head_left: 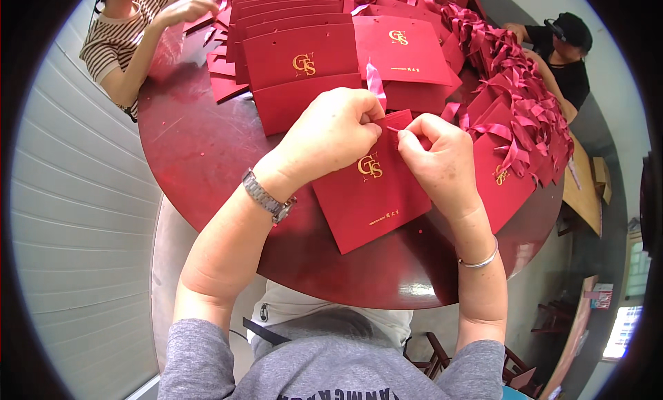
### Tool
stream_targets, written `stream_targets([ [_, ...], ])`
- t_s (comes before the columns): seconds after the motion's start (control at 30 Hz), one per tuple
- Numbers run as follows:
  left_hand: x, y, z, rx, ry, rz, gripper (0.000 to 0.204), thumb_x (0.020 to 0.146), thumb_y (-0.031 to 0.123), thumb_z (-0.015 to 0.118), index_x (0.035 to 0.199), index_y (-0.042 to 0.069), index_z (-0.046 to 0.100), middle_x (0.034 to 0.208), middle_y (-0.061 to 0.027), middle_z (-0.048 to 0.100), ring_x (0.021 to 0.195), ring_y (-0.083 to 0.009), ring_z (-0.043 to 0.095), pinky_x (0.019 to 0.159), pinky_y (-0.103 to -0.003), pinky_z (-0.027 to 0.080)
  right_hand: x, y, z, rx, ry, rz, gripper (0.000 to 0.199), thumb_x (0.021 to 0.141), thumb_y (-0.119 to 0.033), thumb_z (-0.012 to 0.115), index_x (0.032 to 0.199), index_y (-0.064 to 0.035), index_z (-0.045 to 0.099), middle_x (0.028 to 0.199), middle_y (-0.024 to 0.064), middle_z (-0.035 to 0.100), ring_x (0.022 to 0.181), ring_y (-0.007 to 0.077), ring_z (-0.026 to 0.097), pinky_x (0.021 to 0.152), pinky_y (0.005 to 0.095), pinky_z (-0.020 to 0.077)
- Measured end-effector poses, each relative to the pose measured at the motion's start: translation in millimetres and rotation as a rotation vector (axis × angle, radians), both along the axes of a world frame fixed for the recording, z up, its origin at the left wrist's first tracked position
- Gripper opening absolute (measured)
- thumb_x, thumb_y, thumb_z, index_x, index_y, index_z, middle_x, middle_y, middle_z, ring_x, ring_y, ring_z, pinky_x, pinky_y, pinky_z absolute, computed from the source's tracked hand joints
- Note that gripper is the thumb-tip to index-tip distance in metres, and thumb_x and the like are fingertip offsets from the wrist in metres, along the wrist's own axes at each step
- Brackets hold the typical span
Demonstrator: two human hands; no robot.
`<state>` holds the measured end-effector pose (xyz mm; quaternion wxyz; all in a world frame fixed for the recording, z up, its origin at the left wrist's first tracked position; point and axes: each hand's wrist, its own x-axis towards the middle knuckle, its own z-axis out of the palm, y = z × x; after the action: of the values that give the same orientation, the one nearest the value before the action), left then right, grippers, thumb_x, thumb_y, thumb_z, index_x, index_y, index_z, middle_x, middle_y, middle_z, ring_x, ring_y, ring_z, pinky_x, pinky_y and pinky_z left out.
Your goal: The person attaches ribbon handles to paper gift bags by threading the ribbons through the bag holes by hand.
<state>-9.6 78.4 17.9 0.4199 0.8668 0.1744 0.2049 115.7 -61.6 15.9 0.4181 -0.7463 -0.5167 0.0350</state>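
Observation:
A flat red paper gift bag with gold print lies tilted on the table in front of me. My left hand is closed at its top edge, thumb and fingers pinching there. A pink satin ribbon sticks up just beyond those fingers. On the other side of the top edge, my right hand pinches a thin end of ribbon close to the bag's front. The holes in the bag are mostly hidden by my fingers.
Ahead on the round dark red table lie overlapping red bags. A heap of bags with ribbon handles covers the right side. One person in stripes sits far left; another in black is far right.

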Motion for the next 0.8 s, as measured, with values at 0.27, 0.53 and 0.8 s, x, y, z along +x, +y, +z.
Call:
stream_targets([
  [0.27,5,-25,-4,0.28,-0.05,0.066,0.01,0.079,0.001,0.059,0.087,-0.003,0.064,0.074,-0.0191,0.066,0.07,-0.0334,0.066,0.063,-0.037,0.052,-7,5,-5,-0.019,-0.318,-0.061,0.015,0.081,-0.014,0.063,0.071,-0.0037,0.059,0.066,0.0136,0.061,0.061,0.0329,0.063,0.055,0.0416,0.0493],
  [0.53,-10,9,14,-0.701,-0.016,-0.157,0.024,0.094,0.009,0.055,0.113,0.001,0.067,0.091,0.0007,0.066,0.079,-0.0065,0.06,0.065,-0.024,0.05,5,7,-8,0.157,-0.431,0.116,0.013,0.085,-0.011,0.063,0.077,-0.0053,0.054,0.073,0.0112,0.059,0.062,0.0302,0.061,0.054,0.0401,0.0488],
  [0.8,0,5,7,-0.481,0.052,-0.106,0.02,0.091,0.002,0.057,0.108,-0.001,0.068,0.084,0.0021,0.066,0.071,-0.0046,0.059,0.062,-0.02,0.047,7,7,-16,0.274,-0.369,0.182,0.007,0.082,0.0,0.066,0.084,-0.002,0.059,0.076,0.0137,0.06,0.068,0.0298,0.061,0.06,0.0363,0.049],
])
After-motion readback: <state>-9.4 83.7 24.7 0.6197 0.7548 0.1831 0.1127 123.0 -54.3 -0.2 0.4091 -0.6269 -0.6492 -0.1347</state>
